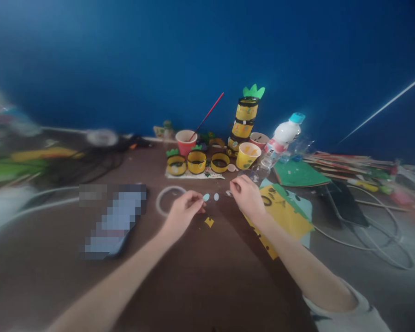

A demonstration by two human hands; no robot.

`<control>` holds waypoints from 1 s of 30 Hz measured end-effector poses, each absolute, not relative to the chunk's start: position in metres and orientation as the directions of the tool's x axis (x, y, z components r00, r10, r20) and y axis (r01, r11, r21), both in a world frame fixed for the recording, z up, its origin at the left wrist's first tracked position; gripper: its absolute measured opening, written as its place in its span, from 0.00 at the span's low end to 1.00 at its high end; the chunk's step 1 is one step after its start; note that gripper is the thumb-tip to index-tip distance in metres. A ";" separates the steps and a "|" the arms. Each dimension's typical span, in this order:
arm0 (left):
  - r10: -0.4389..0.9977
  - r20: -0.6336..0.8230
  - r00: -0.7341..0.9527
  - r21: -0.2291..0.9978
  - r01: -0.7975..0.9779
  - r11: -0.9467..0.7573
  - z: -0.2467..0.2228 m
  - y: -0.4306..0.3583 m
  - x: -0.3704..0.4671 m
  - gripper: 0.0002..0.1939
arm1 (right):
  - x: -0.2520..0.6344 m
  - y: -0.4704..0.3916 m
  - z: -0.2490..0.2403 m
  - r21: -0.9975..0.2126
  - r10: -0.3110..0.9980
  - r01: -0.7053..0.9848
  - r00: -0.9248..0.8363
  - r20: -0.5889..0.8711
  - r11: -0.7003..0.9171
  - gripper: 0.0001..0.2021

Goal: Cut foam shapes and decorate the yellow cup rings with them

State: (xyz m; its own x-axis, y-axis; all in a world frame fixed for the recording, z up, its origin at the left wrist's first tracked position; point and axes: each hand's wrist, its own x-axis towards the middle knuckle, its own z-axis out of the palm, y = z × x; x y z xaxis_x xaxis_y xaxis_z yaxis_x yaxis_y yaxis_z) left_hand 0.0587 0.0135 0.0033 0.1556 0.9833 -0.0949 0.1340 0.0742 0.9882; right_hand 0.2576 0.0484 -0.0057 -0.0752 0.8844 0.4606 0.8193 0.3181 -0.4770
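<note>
Forearms [133,272] out, pale oval [206,197] pinched by L hand [184,208], 2nd oval [216,197] cd be lost if brushed by R hand [248,197] (grip unclear).

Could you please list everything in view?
Ovals: 2, pale blue, centre
Paper scrap: 1, yellow, centre
Rings: 3, yellow/black, back
Tower: 1, yellow/black, back
Cups: 3, red/yellow, back
Capped bottle: 1, white, back
Sheets: several, yellow/green/blue, right
Phone: 1, dark, left
Slab: 1, black, right
Cable loops: several, white, right
Sticks: several, mixed, right
Table: 1, brown, below
Wall: 1, blue, behind
Others: unclear
Left hand: 1, bare, centre
Right hand: 1, bare, centre
</note>
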 end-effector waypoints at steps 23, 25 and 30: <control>0.966 -0.131 0.221 0.991 0.069 0.118 0.005 0.013 0.061 0.08 | 0.226 0.025 0.009 -0.944 0.934 0.274 -0.348 0.082 0.185 0.06; 0.967 -0.131 0.220 0.990 0.082 0.116 0.007 0.012 0.061 0.07 | 0.226 0.024 0.009 -0.940 0.934 0.279 -0.344 0.094 0.197 0.06; 0.970 -0.127 0.208 0.984 0.148 0.098 0.009 0.012 0.062 0.06 | 0.226 0.023 0.011 -0.928 0.935 0.307 -0.340 0.098 0.209 0.05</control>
